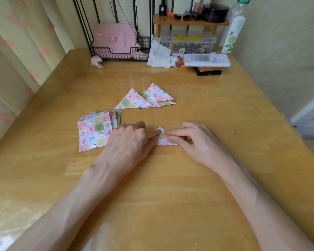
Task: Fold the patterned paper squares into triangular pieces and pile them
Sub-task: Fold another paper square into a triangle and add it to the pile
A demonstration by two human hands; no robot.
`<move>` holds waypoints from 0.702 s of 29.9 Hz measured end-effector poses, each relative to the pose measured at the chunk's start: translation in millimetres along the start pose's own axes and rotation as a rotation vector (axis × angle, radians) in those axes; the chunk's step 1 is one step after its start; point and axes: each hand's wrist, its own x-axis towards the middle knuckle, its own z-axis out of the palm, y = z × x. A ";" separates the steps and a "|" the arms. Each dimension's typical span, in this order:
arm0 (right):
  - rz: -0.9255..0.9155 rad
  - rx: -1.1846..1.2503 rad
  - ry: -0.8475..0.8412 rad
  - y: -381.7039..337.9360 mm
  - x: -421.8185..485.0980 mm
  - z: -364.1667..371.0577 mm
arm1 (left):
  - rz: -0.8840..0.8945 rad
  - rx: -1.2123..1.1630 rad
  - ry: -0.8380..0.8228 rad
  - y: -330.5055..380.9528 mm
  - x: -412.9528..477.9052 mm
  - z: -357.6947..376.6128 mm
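Observation:
A folded patterned paper triangle (pixel 164 138) lies on the wooden table (pixel 170 178) between my hands. My left hand (pixel 129 140) covers its left part, fingers pressing down on it. My right hand (pixel 196 140) presses its stretched forefinger along the triangle's upper edge, with the other fingers curled and the thumb at the right corner. A stack of unfolded patterned squares (pixel 94 130) sits just left of my left hand. Beyond it, a loose pile of folded triangles (pixel 145 98) lies farther back in the middle.
At the table's back stand a black wire rack with a pink case (pixel 116 38), crumpled tissues (pixel 159 53), a clear plastic box (pixel 188 42) under a small wooden shelf, a white box on a black one (pixel 207 60) and a plastic bottle (pixel 234 28). Curtains hang left.

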 end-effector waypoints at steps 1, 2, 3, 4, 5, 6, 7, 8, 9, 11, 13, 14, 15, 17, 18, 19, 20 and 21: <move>0.002 0.002 0.000 -0.3 0.0 -0.3 | -0.025 -0.014 -0.014 -0.4 -0.4 -0.3; 0.005 0.002 0.000 -0.5 0.1 -0.4 | -0.049 -0.030 -0.029 -0.8 -0.5 -0.5; 0.009 0.002 0.000 -1.0 0.3 -0.4 | -0.069 -0.044 -0.046 -1.5 -0.5 -0.9; 0.014 0.002 0.001 -1.5 0.4 -0.4 | -0.083 -0.056 -0.063 -1.8 -0.3 -1.2; 0.018 0.004 0.006 -2.0 0.5 -0.3 | -0.091 -0.062 -0.079 -1.9 -0.4 -1.5; 0.021 0.006 0.014 -2.7 0.6 -0.1 | -0.091 -0.065 -0.087 -1.8 -0.5 -1.9; 0.023 0.008 0.023 -3.4 0.7 0.1 | -0.088 -0.064 -0.090 -1.9 -0.9 -2.3; 0.024 0.009 0.031 -4.0 0.7 0.3 | -0.080 -0.063 -0.089 -2.0 -1.2 -2.7; 0.027 0.009 0.038 -4.7 0.8 0.5 | -0.065 -0.054 -0.085 -2.3 -1.4 -2.8; 0.037 -0.003 0.054 -6.2 0.8 0.9 | -0.015 -0.012 -0.064 -2.5 -1.4 -2.4; 0.053 -0.035 0.072 -8.1 0.8 0.9 | 0.005 0.012 -0.054 -2.1 -0.1 -2.6; 0.062 -0.048 0.077 -9.2 0.5 0.9 | 0.000 0.005 -0.064 -2.3 0.5 -2.2; 0.071 -0.054 0.078 -10.3 0.3 0.9 | -0.006 -0.003 -0.072 -2.7 0.5 -2.0; 0.092 -0.055 0.084 -12.2 0.2 1.0 | -0.013 0.000 -0.066 -3.5 0.3 -0.3; 0.105 -0.054 0.093 -13.0 0.4 1.3 | -0.014 0.010 -0.061 -3.9 0.5 0.2; 0.119 -0.051 0.104 -14.0 0.9 2.0 | -0.016 0.020 -0.057 -4.1 0.8 1.0; 0.135 -0.046 0.117 -15.2 1.4 3.2 | -0.017 0.026 -0.049 -3.8 0.9 1.5; 0.152 -0.039 0.133 -16.3 2.0 4.8 | -0.018 0.030 -0.045 -3.5 0.8 1.7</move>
